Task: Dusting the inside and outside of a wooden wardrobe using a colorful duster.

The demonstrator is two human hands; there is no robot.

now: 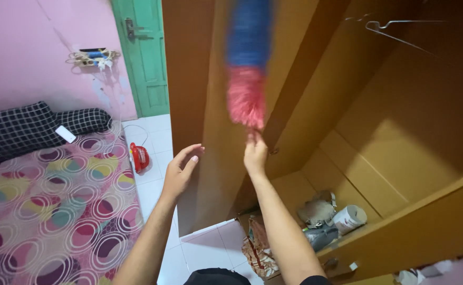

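My right hand (254,153) is raised and grips the handle of a fluffy duster (247,63), pink at the bottom and blue above, blurred by motion. The duster lies against the inner face of the open brown wardrobe door (215,158). My left hand (181,170) hovers open next to the door's edge, fingers spread, holding nothing.
The brown wardrobe (400,142) stands open, with wire hangers (395,29) at the top and bags and a white container (348,219) at the bottom. A bed with a circle-patterned sheet (47,206) and checked pillows (26,129) fills the left. A red object (139,157) sits on the white floor by a green door (144,53).
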